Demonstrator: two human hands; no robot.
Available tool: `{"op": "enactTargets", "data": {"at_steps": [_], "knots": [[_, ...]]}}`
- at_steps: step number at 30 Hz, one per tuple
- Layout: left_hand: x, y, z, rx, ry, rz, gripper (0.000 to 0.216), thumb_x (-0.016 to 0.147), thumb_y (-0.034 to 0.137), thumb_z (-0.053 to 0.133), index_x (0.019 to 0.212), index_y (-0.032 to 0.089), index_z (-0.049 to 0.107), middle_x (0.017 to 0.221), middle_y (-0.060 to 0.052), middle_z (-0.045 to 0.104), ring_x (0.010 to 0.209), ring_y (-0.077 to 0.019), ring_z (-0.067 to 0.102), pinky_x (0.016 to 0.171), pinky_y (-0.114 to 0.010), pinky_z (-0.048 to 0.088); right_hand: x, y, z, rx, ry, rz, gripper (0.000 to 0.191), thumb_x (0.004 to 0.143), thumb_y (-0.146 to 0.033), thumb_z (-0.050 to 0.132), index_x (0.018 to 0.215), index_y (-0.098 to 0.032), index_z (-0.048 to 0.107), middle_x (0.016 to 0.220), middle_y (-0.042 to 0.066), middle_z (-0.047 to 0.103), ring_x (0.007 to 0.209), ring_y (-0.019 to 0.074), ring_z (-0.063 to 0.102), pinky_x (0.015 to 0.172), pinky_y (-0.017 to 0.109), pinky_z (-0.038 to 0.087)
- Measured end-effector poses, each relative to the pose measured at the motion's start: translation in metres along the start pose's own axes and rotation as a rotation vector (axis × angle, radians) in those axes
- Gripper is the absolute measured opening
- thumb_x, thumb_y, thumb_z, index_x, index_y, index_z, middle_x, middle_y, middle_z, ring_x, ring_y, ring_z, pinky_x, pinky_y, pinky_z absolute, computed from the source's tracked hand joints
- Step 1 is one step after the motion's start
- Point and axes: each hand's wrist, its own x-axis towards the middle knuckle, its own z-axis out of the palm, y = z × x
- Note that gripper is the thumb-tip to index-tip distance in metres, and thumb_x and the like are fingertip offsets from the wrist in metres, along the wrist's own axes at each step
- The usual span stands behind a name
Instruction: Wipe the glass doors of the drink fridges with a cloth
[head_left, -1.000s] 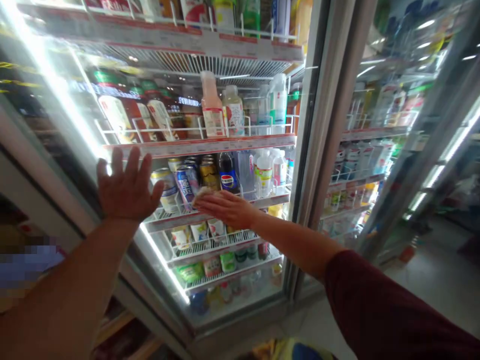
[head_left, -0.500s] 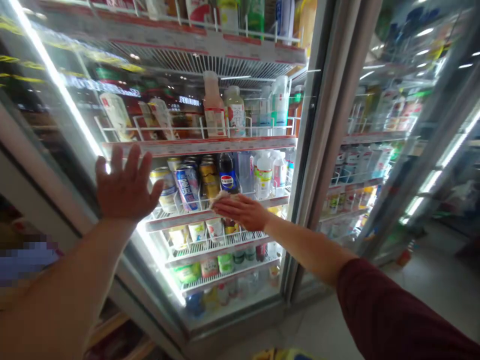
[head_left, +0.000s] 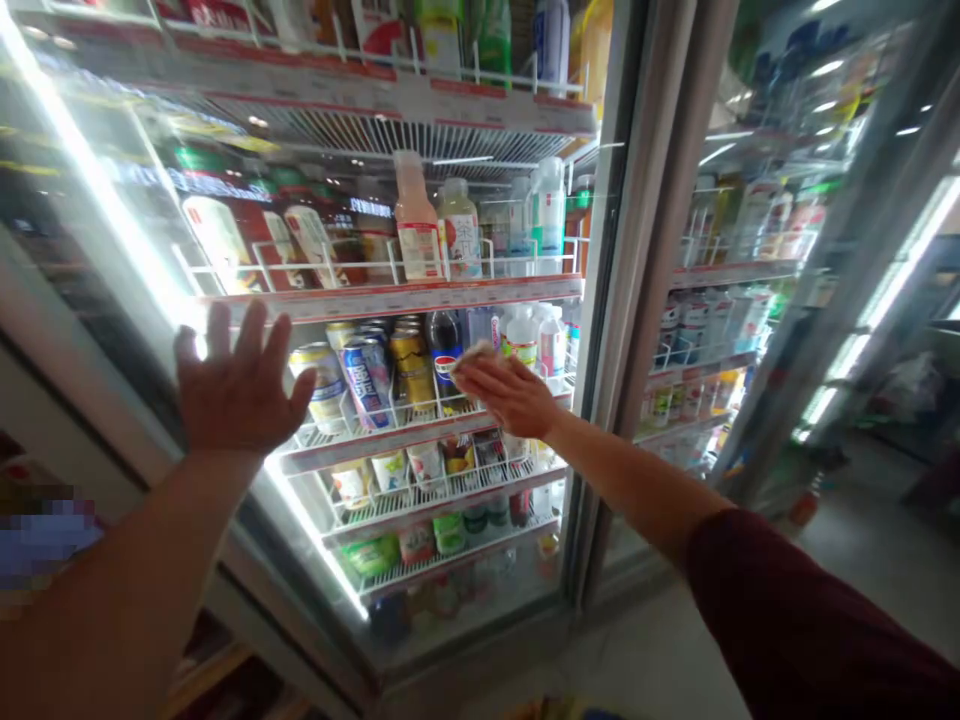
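My left hand point(head_left: 236, 385) is open, its fingers spread flat against the glass door point(head_left: 487, 130) of a lit drinks fridge, near the door's left edge. My right hand point(head_left: 510, 393) presses a pale cloth point(head_left: 474, 351) against the same glass, in front of a dark cola bottle point(head_left: 444, 350) and white bottles. The cloth shows only at the fingertips; the rest lies under the palm. Behind the glass, between the two hands, stand several cans point(head_left: 367, 375) on a wire shelf.
The door's metal frame point(head_left: 607, 300) runs down just right of my right hand. A second glass-door fridge point(head_left: 735, 270) with bottles stands further right, and more doors beyond it. Grey floor point(head_left: 847, 560) lies at the lower right.
My right hand has slid the cloth to the right and upward across the glass, from the cans to the cola bottle. My left hand has stayed flat on the glass.
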Motion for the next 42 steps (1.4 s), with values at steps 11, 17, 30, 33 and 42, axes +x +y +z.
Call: {"op": "enactTargets", "data": {"at_steps": [11,17,30,33,42], "knots": [[0.002,0.002,0.000,0.012,0.032,0.022,0.087,0.099,0.049,0.060,0.173,0.033,0.017,0.177,-0.009,0.024,0.165,-0.0391,0.014,0.129,-0.072,0.011,0.011,0.004,-0.009,-0.042,0.003,-0.132,0.077,0.110,-0.020,0.042,0.173,-0.035,0.001,0.173,-0.007,0.036,0.163,0.0132,0.029,0.139,0.040,0.018],[0.000,0.001,-0.001,0.026,0.023,0.019,0.087,0.099,0.049,0.060,0.173,0.034,0.016,0.177,-0.008,0.023,0.166,-0.0370,0.012,0.130,-0.070,0.010,0.088,0.016,-0.036,-0.111,0.252,0.401,0.061,0.114,-0.025,0.032,0.174,-0.024,0.020,0.179,0.002,0.025,0.168,0.0270,0.013,0.139,0.057,0.010],[-0.001,-0.002,0.000,0.056,0.044,0.060,0.087,0.100,0.052,0.060,0.173,0.029,0.018,0.177,-0.010,0.023,0.166,-0.0363,0.012,0.131,-0.066,0.010,0.147,-0.012,-0.048,-0.105,0.242,0.382,0.057,0.114,-0.022,0.025,0.170,-0.020,0.033,0.179,0.003,0.026,0.167,0.0233,0.015,0.138,0.051,0.010],[-0.001,-0.003,0.000,0.055,0.038,0.067,0.087,0.101,0.052,0.060,0.173,0.029,0.018,0.177,-0.010,0.023,0.166,-0.0364,0.012,0.131,-0.067,0.009,0.116,-0.037,-0.030,-0.072,0.035,0.048,0.061,0.110,-0.015,0.032,0.169,-0.024,0.035,0.177,-0.002,0.030,0.166,0.0172,0.019,0.139,0.044,0.015],[-0.002,-0.005,0.002,0.055,0.039,0.060,0.088,0.099,0.052,0.062,0.173,0.031,0.019,0.177,-0.010,0.025,0.166,-0.0372,0.014,0.130,-0.068,0.012,0.109,-0.005,-0.042,-0.150,0.151,0.239,0.059,0.113,-0.021,0.031,0.172,-0.024,0.029,0.178,0.001,0.026,0.168,0.0210,0.015,0.139,0.050,0.012]]}}
